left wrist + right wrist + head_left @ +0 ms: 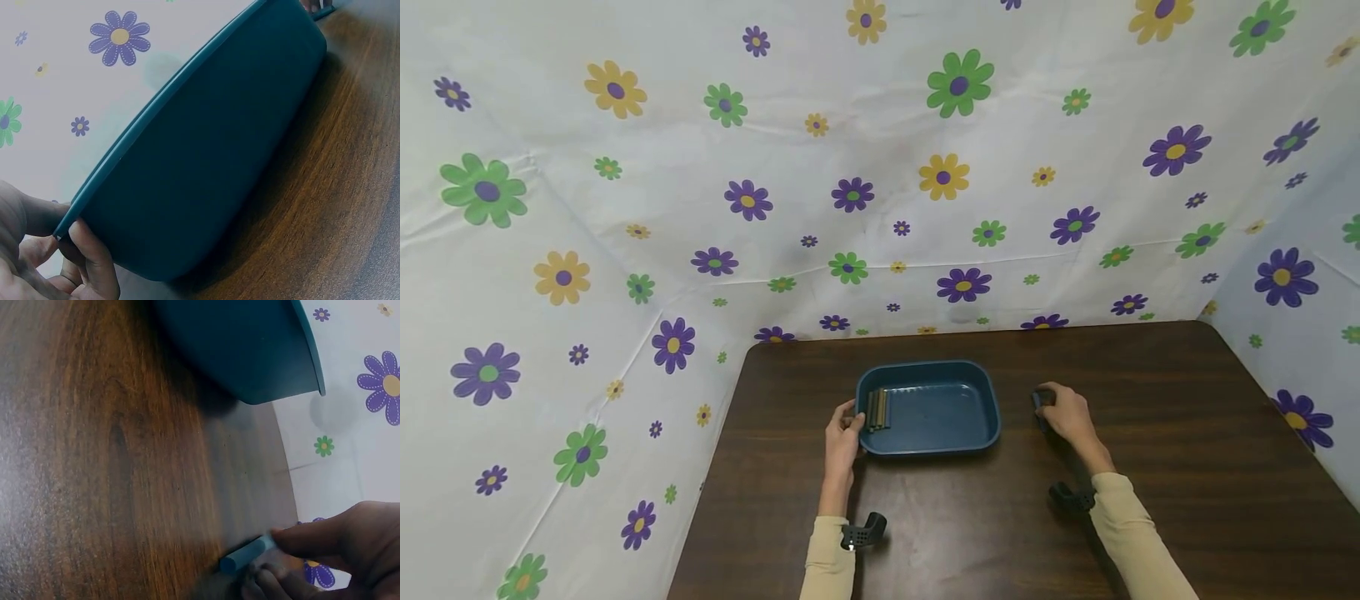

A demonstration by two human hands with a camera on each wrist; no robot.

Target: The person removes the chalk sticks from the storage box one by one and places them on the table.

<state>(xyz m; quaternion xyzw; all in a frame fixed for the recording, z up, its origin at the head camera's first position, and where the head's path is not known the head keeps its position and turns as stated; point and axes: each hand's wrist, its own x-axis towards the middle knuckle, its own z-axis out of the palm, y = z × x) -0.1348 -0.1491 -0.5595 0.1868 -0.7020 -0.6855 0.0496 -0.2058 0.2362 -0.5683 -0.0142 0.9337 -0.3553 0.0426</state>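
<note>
A blue tray (936, 421) stands on the brown counter (970, 533), and I see the person's left hand (842, 437) pinching its left rim between thumb and fingers. Inside, by the tray's left end, several slim sticks (878, 410) lie side by side. Right of the tray, apart from it, the right hand (1066, 413) grasps a short blue cylinder (245, 553) in its fingers. Flowered cloth (865, 150) hangs behind the tray.

Soft glare marks the tray (936, 421) and tabletop (955, 525) (wrist views look dimmer).
</note>
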